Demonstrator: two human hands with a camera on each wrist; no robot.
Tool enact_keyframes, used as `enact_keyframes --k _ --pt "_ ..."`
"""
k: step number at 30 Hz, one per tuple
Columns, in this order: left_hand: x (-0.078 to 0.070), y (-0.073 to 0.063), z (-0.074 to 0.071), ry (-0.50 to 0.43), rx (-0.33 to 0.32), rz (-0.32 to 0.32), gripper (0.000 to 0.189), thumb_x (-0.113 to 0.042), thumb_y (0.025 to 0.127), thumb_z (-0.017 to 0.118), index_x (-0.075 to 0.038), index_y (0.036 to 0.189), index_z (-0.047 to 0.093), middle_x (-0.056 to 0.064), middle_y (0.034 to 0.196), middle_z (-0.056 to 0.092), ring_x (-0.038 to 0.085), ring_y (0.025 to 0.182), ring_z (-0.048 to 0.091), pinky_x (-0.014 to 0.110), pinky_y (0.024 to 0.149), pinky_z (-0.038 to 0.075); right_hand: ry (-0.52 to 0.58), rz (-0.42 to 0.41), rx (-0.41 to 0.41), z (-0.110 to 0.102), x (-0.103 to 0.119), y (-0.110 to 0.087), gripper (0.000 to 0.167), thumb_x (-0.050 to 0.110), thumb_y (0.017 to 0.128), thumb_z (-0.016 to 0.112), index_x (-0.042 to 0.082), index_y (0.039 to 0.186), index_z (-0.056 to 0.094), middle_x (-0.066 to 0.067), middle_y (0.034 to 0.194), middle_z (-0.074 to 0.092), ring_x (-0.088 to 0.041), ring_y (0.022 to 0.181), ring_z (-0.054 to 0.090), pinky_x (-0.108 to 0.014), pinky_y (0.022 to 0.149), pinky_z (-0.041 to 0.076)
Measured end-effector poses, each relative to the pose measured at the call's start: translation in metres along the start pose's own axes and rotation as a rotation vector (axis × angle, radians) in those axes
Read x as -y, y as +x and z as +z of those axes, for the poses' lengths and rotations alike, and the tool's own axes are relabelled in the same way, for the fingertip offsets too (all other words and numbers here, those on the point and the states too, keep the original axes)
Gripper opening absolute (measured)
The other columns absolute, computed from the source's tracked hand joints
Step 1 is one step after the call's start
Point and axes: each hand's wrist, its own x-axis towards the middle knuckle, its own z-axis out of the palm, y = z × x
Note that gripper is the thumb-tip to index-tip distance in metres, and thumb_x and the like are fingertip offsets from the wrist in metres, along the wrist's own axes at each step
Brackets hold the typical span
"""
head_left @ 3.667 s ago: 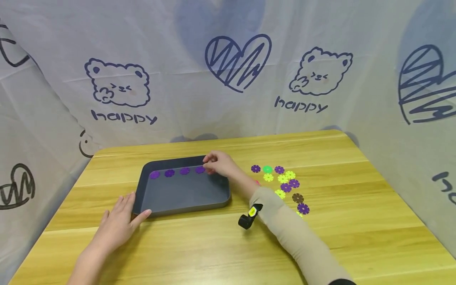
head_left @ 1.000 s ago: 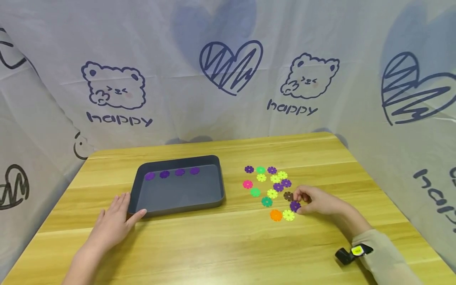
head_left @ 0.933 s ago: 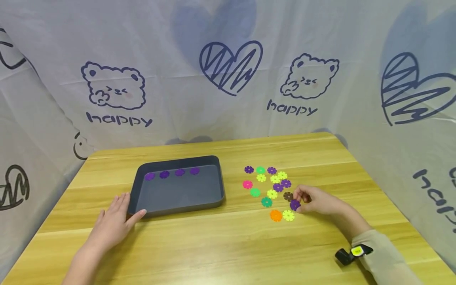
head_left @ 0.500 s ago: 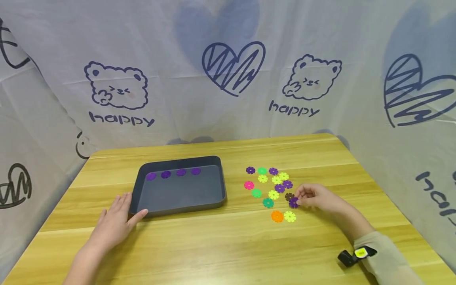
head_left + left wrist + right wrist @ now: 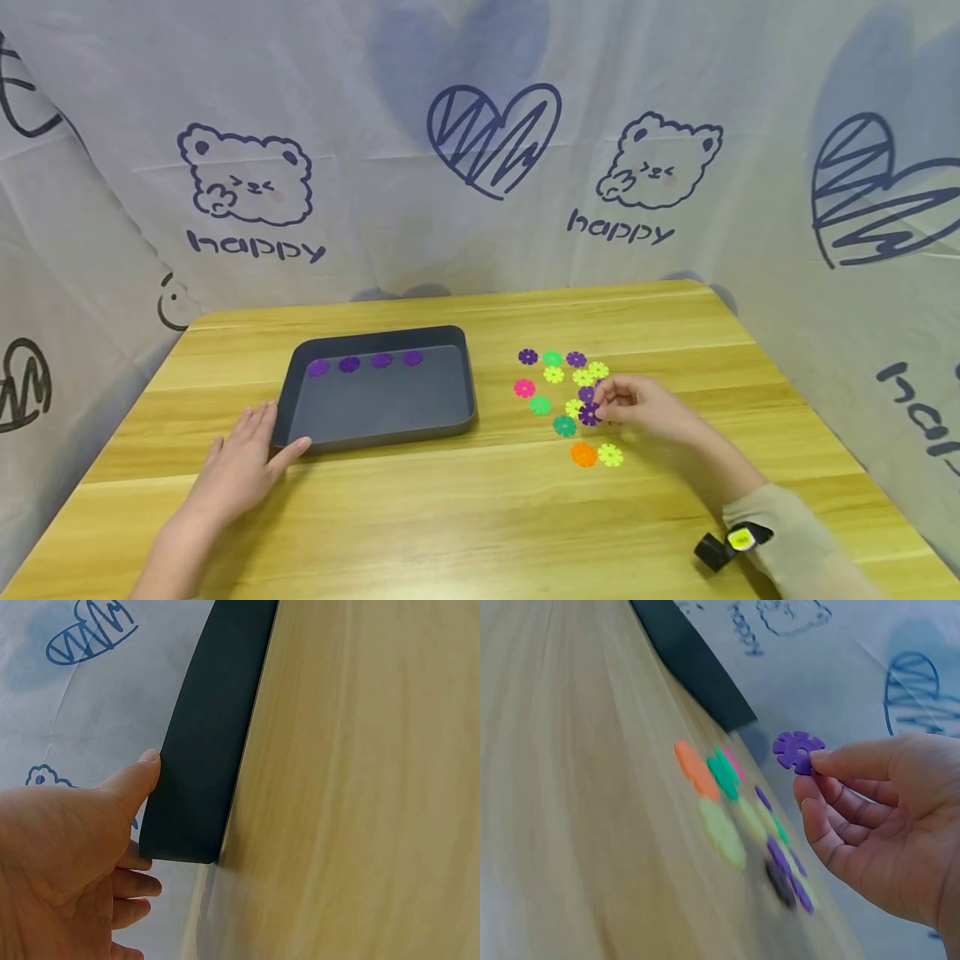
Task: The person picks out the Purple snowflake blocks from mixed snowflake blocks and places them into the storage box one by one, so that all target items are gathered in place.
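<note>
My right hand (image 5: 633, 404) pinches a purple notched plastic disc (image 5: 799, 750) between thumb and fingertips, lifted over the loose discs. In the right wrist view the disc's center hole and slotted rim show beyond the thumb. My left hand (image 5: 236, 462) rests at the near left corner of a dark grey tray (image 5: 375, 433), its fingers extended along the left side. The left thumb touches the tray's rim, as the left wrist view shows (image 5: 135, 780). Inside the tray, several purple discs, one of them a purple disc (image 5: 349, 364), lie in a row along the back wall.
Loose discs in several colors lie right of the tray, among them an orange disc (image 5: 583, 454), a pink disc (image 5: 524, 388), a teal disc (image 5: 565, 426) and a yellow disc (image 5: 611, 455). A printed cloth (image 5: 480, 242) hangs behind the wooden table (image 5: 420, 525).
The right hand went from the tray to the loose discs, took hold of a purple disc near the brown one, raised it and moved left. The left hand stays at the tray corner.
</note>
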Motion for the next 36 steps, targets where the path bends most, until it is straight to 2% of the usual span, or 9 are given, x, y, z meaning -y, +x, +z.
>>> enact_keyframes --k 8,12,15,20,24,27,32,36 --pt "0.001 -0.001 0.001 -0.008 0.006 -0.004 0.097 -0.064 0.096 0.040 0.010 0.152 0.013 0.037 0.155 0.014 0.054 0.144 0.008 0.079 0.106 0.007 0.040 -0.051 0.023 0.029 0.030 0.032 0.018 0.008 0.093 0.064 -0.003 0.106 0.059 -0.010 0.091 0.062 -0.024 0.081 0.063 -0.031 0.073 0.059" --pt "0.003 -0.001 0.002 -0.011 0.007 -0.005 0.097 -0.065 0.096 0.038 0.010 0.152 0.011 0.037 0.155 0.012 0.055 0.144 0.006 0.079 0.106 0.006 0.076 -0.063 0.013 0.046 0.046 0.051 0.017 0.007 0.093 0.063 -0.002 0.107 0.060 -0.008 0.090 0.062 -0.021 0.078 0.061 -0.035 0.073 0.058" --pt "0.003 -0.001 0.004 -0.010 0.003 -0.004 0.097 -0.064 0.096 0.039 0.011 0.152 0.012 0.037 0.155 0.013 0.055 0.144 0.007 0.079 0.106 0.006 0.099 -0.045 -0.002 0.057 0.054 0.065 0.016 0.009 0.093 0.063 0.001 0.107 0.060 -0.007 0.090 0.061 -0.022 0.079 0.061 -0.039 0.075 0.058" --pt "0.003 -0.001 0.006 -0.009 -0.001 -0.001 0.097 -0.064 0.096 0.039 0.011 0.151 0.013 0.037 0.155 0.014 0.055 0.144 0.009 0.079 0.106 0.008 0.203 0.013 -0.026 0.074 0.063 0.087 0.018 0.011 0.093 0.064 0.003 0.109 0.060 -0.006 0.090 0.063 -0.032 0.090 0.066 -0.049 0.085 0.057" --pt "0.002 -0.001 0.005 -0.011 0.000 -0.002 0.097 -0.065 0.096 0.038 0.011 0.151 0.013 0.037 0.155 0.014 0.054 0.144 0.008 0.079 0.106 0.007 0.264 0.037 -0.053 0.086 0.070 0.106 0.018 0.011 0.093 0.064 0.003 0.109 0.060 -0.006 0.091 0.063 -0.029 0.092 0.068 -0.052 0.091 0.055" --pt "0.001 0.000 0.005 -0.016 0.003 -0.002 0.097 -0.064 0.096 0.039 0.010 0.152 0.012 0.036 0.155 0.013 0.054 0.144 0.008 0.079 0.106 0.006 0.316 0.051 -0.088 0.093 0.077 0.120 0.017 0.008 0.093 0.064 0.001 0.109 0.061 -0.005 0.091 0.063 -0.022 0.086 0.069 -0.049 0.091 0.056" --pt "0.000 0.000 0.002 -0.023 0.003 -0.004 0.097 -0.064 0.096 0.039 0.010 0.152 0.011 0.036 0.156 0.012 0.054 0.145 0.007 0.079 0.107 0.006 0.442 0.091 -0.126 0.104 0.085 0.147 0.017 0.002 0.093 0.062 -0.004 0.109 0.061 -0.005 0.089 0.067 -0.011 0.077 0.066 -0.034 0.081 0.059" --pt "0.001 0.000 0.000 -0.020 0.005 -0.003 0.097 -0.065 0.096 0.039 0.010 0.152 0.011 0.036 0.156 0.013 0.054 0.145 0.006 0.079 0.106 0.005 0.444 0.113 -0.177 0.109 0.086 0.167 0.016 0.001 0.092 0.063 -0.004 0.107 0.063 -0.004 0.085 0.067 -0.010 0.072 0.065 -0.029 0.076 0.059"
